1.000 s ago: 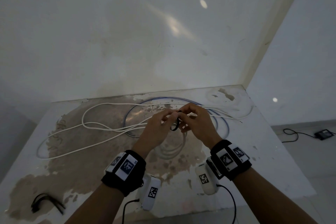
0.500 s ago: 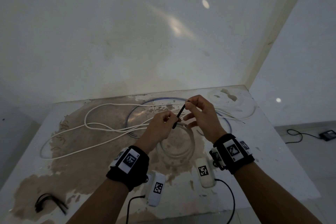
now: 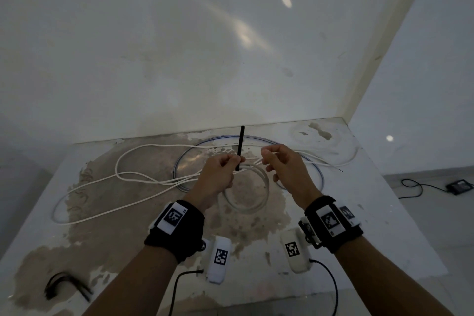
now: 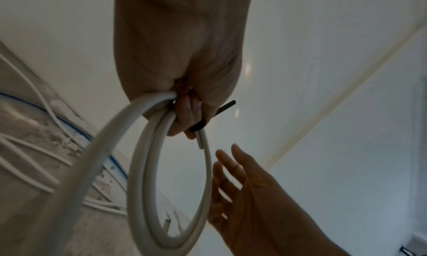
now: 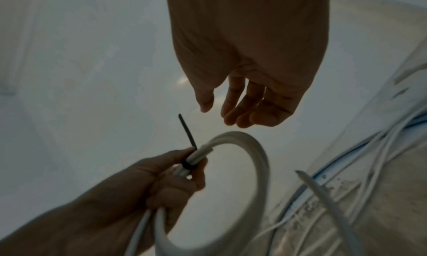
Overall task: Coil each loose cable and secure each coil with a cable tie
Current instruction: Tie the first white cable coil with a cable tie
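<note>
My left hand (image 3: 225, 164) grips a small coil of white cable (image 3: 261, 187) above the table; the coil (image 4: 148, 168) hangs below the fist. A black cable tie (image 3: 240, 147) is wrapped round the coil at the grip, and its tail (image 5: 187, 132) sticks straight up. The right hand (image 3: 279, 161) hovers just to the right of the tie with relaxed fingers (image 5: 242, 106) and holds nothing. A long loose white cable (image 3: 143, 177) sprawls over the table's left and far side. A blue-edged cable loop (image 3: 184, 161) lies behind the hands.
The worn white table (image 3: 372, 213) stands against a white wall. A bundle of black cable ties (image 3: 64, 287) lies at the front left corner. A black cable and small box (image 3: 459, 186) sit on the floor to the right.
The right hand pulled the tie's tail up through the head, then let go and moved off to the right. The tail now stands upright. The left hand keeps its grip on the coil.
</note>
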